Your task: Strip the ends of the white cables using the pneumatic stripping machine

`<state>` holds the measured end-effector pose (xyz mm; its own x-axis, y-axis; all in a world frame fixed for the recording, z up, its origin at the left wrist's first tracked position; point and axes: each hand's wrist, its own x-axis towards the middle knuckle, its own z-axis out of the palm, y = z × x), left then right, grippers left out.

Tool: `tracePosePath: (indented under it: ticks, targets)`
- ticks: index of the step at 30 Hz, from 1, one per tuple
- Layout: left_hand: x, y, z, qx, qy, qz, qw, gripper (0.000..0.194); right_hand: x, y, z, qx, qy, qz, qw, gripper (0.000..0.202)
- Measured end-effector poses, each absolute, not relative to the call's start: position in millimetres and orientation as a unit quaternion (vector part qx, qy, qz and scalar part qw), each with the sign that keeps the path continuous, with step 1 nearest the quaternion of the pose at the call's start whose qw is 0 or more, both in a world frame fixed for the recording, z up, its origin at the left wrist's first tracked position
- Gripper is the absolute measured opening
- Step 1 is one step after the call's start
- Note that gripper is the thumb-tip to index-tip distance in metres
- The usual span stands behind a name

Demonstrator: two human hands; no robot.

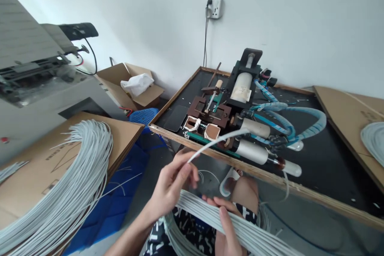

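Observation:
My left hand pinches a pale grey wire between thumb and fingers. The wire curves up to the right, its far end in front of the machine's cylinders. Below, my right hand is closed around a thick bundle of the same pale wires, thumb on top and fingers on the far side. The bundle runs off to the lower right, and more of it loops down over my lap. In front of both hands, on the bench, stands a pneumatic machine with brown clamp blocks and silver cylinders.
A black bench with a wooden edge spans the front. On it lie a phone, blue-wrapped hoses and cardboard with a wire coil. At left, a big wire bundle rests on cardboard beside a grey machine.

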<state>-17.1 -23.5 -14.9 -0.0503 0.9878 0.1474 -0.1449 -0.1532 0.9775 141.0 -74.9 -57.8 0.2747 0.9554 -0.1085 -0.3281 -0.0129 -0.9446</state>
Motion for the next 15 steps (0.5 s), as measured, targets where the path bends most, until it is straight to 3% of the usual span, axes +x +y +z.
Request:
tracePosePath:
  ticks: [5, 12, 15]
  targets:
    - [-32, -6, -17, 0.397, 0.46, 0.641, 0.468, 0.036, 139, -74, -49, -0.478, -0.255, 0.568, 0.62, 0.027]
    - [-59, 10, 22, 0.508, 0.428, 0.571, 0.483, 0.035, 143, -70, -42, -0.453, -0.258, 0.59, 0.616, 0.023]
    - [-57, 15, 28, 0.542, 0.489, 0.568, 0.381, 0.028, 142, -69, -42, -0.439, -0.269, 0.595, 0.617, 0.023]
